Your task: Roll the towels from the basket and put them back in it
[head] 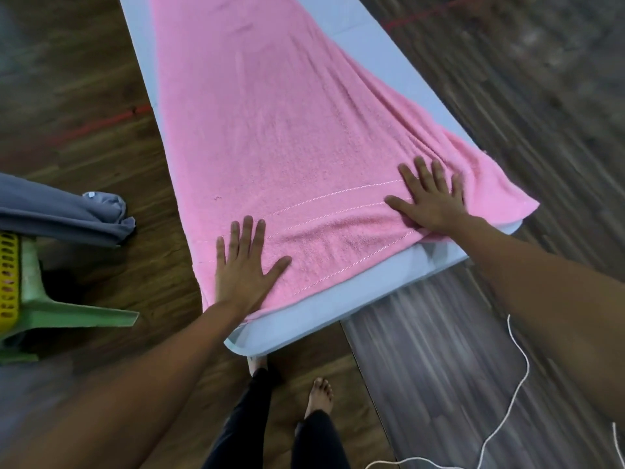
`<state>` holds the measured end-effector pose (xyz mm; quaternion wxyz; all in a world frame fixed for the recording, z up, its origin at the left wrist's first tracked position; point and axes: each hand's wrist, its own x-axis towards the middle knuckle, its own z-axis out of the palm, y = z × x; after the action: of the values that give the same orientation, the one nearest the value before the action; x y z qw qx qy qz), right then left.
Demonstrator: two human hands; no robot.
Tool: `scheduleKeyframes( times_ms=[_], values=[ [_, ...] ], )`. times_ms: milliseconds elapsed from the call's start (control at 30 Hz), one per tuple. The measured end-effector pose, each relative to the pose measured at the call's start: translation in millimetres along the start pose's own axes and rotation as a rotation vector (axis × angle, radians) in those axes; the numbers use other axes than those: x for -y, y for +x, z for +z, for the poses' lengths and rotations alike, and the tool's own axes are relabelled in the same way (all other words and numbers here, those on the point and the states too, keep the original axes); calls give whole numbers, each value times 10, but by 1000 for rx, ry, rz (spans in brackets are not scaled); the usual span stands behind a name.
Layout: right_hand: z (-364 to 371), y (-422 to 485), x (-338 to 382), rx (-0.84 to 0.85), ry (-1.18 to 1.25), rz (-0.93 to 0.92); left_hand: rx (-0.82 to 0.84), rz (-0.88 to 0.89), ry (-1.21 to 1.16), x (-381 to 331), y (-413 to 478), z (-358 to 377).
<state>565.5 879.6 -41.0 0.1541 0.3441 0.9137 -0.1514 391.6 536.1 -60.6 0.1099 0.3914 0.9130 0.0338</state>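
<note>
Most of the yellow basket (8, 275) beyond the left edge

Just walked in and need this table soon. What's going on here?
A person has a pink towel spread along the pale blue table, both open hands pressing its near end: left hand by the left edge, right hand near the right corner. No roll is started. A grey cloth lies by the yellow basket.

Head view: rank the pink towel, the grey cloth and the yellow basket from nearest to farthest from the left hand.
1. pink towel: directly under the left hand, which presses flat on its near end.
2. grey cloth: off to the left, its bunched end pointing toward the hand.
3. yellow basket: farthest left, at the frame's edge.
</note>
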Motion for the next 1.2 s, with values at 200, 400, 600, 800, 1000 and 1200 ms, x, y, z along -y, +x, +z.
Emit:
scheduleKeyframes(
  times_ms=[200,400,600,800,1000,1200],
  values=[
    [-188,-93,104,-64,70,-4,-64,-17,-95,-131,94,-277],
    [-377,-846,231,-344,634,122,-88,58,-295,-982,97,-922],
    [-539,-1563,2,-380,911,353,12,236,-334,-2039,180,-1161],
    [-720,-1814,-725,-437,1025,491,123,404,-380,-3207,490,-1210],
    [-1099,-1703,-1735,-418,963,546,154,429,-465,-4393,1006,-1170],
    [-1493,-1338,-2570,-331,929,507,206,338,-550,-5145,1409,-1100]
  ],
)
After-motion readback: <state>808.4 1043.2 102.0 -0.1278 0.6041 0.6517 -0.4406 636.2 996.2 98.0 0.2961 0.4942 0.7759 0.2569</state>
